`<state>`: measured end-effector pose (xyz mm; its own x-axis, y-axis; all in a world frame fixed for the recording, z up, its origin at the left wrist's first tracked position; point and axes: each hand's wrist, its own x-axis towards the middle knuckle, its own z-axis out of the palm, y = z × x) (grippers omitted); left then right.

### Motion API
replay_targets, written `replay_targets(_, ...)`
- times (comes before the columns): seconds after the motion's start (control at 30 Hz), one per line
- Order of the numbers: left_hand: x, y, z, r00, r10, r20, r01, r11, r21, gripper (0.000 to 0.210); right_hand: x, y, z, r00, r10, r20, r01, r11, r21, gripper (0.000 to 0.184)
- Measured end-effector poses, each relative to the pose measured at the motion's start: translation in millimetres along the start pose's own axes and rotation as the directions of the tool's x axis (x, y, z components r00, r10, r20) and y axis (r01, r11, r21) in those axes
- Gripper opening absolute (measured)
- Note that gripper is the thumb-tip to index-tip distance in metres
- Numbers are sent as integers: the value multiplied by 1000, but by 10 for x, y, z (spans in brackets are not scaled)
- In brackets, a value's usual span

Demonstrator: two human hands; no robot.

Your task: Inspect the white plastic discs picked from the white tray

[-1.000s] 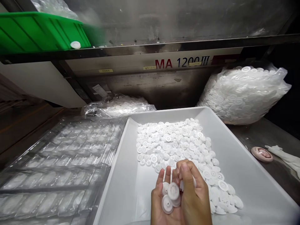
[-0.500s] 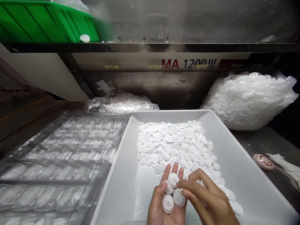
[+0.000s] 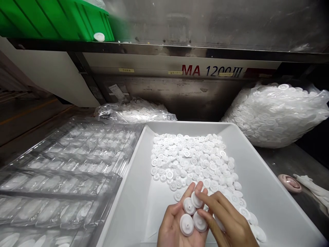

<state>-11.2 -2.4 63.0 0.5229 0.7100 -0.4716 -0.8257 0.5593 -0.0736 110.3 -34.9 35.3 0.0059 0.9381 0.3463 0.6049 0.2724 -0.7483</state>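
Note:
My left hand (image 3: 177, 226) lies palm up over the near part of a white tray (image 3: 259, 181) and cups several small white plastic discs (image 3: 191, 216). My right hand (image 3: 228, 223) reaches in from the right, its fingertips touching the discs on the left palm. A heap of the same white discs (image 3: 195, 163) lies loose in the tray just beyond both hands.
Clear plastic blister trays (image 3: 64, 175) with rows of pockets lie left of the white tray. A big clear bag of discs (image 3: 275, 113) sits at the back right, a flatter bag (image 3: 136, 111) behind. A green bin (image 3: 56, 17) stands on the shelf. A pink round object (image 3: 289, 182) and a white glove (image 3: 315, 187) lie right.
My right hand has come off the top of the left palm and shifted right, uncovering the discs; it now touches them with its fingertips. The view has tilted slightly down.

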Motion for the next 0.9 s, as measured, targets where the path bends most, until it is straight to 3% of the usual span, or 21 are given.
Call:
replay_targets(0.17, 1, 15, -6, 998, -47, 37, 47, 999, -12, 44, 9, 46, 24, 999, 45, -22, -46, 998, -36, 26)
replay_targets(0.37, 36, 25, -66, 994, -74, 79, 74, 997, -3, 47, 41, 7, -38, 997, 81, 10, -82, 992, 94, 21)
replay_targets(0.57, 62, 35, -101, 992, -36, 122, 36, 999, 4, 50, 31, 32, -151, 979, 203, -26, -196, 968, 157, 14)
replay_targets(0.9, 71, 29, -104, 985, -34, 170, 30, 999, 25, 60, 4, 52, -46, 963, 268, 19, -267, 948, 172, 21)
